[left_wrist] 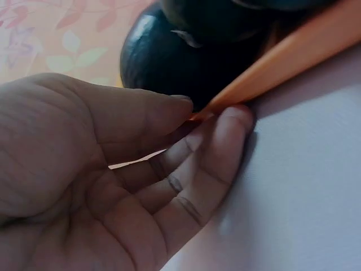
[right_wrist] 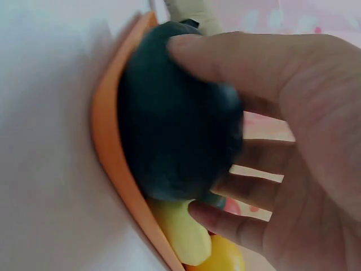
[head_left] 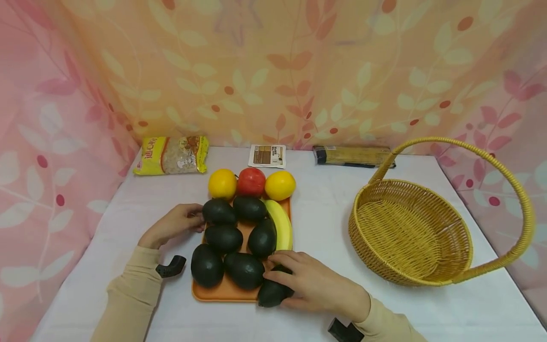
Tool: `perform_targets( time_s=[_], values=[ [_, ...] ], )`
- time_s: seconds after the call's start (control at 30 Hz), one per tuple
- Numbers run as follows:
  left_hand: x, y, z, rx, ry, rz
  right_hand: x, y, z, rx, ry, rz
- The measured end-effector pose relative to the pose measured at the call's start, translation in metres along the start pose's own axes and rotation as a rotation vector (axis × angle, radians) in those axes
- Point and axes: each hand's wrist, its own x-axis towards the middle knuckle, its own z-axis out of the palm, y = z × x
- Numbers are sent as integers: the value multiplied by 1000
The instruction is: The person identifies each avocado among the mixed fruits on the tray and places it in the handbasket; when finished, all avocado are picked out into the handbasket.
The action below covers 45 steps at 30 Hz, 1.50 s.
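An orange tray [head_left: 228,293] bears several dark green avocados [head_left: 223,238], a banana [head_left: 280,227], a red round fruit [head_left: 251,182] and two yellow fruits, of which the right one looks like a lemon [head_left: 280,185]. At the tray's left side, my left hand [head_left: 174,224] pinches its rim between thumb and fingers, as the left wrist view shows. My right hand [head_left: 316,284] grips an avocado [head_left: 272,293] at the near right corner, thumb on one side and fingers around the other. In the right wrist view this avocado [right_wrist: 175,113] sits against the tray wall, covering part of the banana.
To the right stands a yellow wicker basket [head_left: 356,232] with a tall arched handle. Along the back lie a yellow food bag [head_left: 173,156], a small white packet [head_left: 267,156] and a long dark-ended package [head_left: 354,156]. Patterned curtains border the white table.
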Motion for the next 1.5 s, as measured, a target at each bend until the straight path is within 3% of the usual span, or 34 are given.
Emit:
perform_targets(
  time_s=[0.17, 0.4, 0.73, 0.93, 1.1, 1.27, 1.5],
  values=[
    [2, -1, 0, 50, 8, 5, 2, -3, 5, -15, -22, -8],
    [4, -3, 1, 52, 10, 4, 3, -4, 5, -21, -41, 18],
    [3, -2, 5, 53, 14, 10, 2, -4, 0, 5, -9, 6],
    [2, -2, 5, 74, 20, -10, 1, 1, -15, 66, 95, 19],
    [4, -2, 5, 80, 22, -2, -8, 10, -28, 22, 206, 53],
    [3, -1, 5, 63, 18, 9, -22, 20, -45, -39, 278, 158],
    [3, 3, 6, 68, 17, -1, -47, 38, -71, -98, 444, 352]
  ],
)
